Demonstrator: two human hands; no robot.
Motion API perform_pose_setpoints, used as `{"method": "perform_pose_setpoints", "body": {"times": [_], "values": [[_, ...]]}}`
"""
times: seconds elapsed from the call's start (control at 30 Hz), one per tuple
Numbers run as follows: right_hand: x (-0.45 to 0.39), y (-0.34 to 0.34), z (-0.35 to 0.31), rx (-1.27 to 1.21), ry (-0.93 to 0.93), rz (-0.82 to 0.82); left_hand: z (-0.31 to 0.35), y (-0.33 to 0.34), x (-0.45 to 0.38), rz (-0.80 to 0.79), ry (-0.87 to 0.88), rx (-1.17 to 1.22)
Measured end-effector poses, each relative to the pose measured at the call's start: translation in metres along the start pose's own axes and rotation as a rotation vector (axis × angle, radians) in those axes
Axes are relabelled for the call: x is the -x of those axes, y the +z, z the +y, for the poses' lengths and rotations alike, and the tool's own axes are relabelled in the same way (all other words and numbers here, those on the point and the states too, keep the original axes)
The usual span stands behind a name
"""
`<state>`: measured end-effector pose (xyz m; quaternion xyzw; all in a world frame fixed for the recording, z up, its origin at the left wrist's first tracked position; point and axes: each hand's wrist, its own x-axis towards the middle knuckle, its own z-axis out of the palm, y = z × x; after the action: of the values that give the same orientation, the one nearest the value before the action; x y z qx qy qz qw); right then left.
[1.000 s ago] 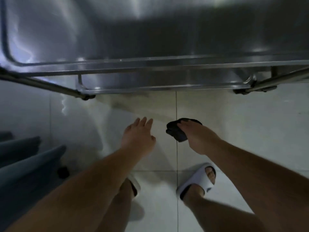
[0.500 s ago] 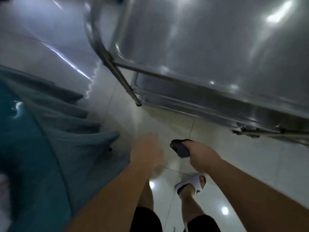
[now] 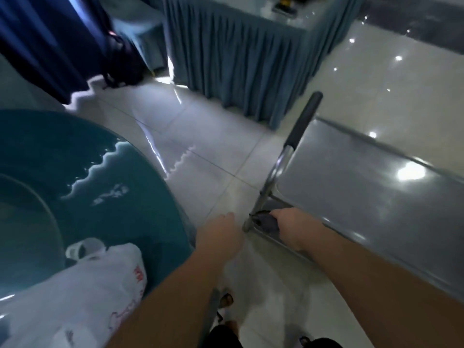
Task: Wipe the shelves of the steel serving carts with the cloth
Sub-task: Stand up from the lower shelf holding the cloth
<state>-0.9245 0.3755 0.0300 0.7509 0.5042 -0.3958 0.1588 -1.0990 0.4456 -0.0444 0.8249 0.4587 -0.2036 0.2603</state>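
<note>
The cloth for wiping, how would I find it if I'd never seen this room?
Find the shiny steel serving cart on the right, with its black-gripped handle bar slanting up. Follow that bar down to the cart's near corner. There the right hand grips a small dark crumpled cloth, the only soft dark thing against the metal.

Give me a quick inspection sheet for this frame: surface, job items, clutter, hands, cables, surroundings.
Surface: steel cart top shelf, glare spots, nothing on it.
Job's things: dark cloth at the cart's near corner, by the handle post.
Clutter: white plastic bag on the round teal table.
Grippers: right hand holds the cloth; left hand loosely curled, holding nothing.
Cables: nothing seen.
Surroundings: glossy tiled floor, skirted table, dark curtain.
</note>
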Motion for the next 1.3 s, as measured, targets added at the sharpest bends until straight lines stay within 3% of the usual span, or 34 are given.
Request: {"method": "perform_pose_setpoints", "body": {"times": [0.27, 0.7, 0.97, 1.3], "values": [[-0.027, -0.095, -0.033, 0.033, -0.047, 0.223, -0.015, -0.100, -0.025, 0.195, -0.045, 0.031], [-0.067, -0.268, 0.042, -0.089, -0.178, 0.450, 0.091, -0.242, -0.132, 0.350, -0.019, -0.025], [-0.109, -0.323, 0.100, -0.197, -0.080, 0.492, 0.129, -0.295, -0.205, 0.315, 0.022, -0.081], [-0.207, -0.375, 0.119, -0.291, 0.236, 0.447, 0.132, -0.348, -0.365, 0.206, 0.235, -0.154]]}}
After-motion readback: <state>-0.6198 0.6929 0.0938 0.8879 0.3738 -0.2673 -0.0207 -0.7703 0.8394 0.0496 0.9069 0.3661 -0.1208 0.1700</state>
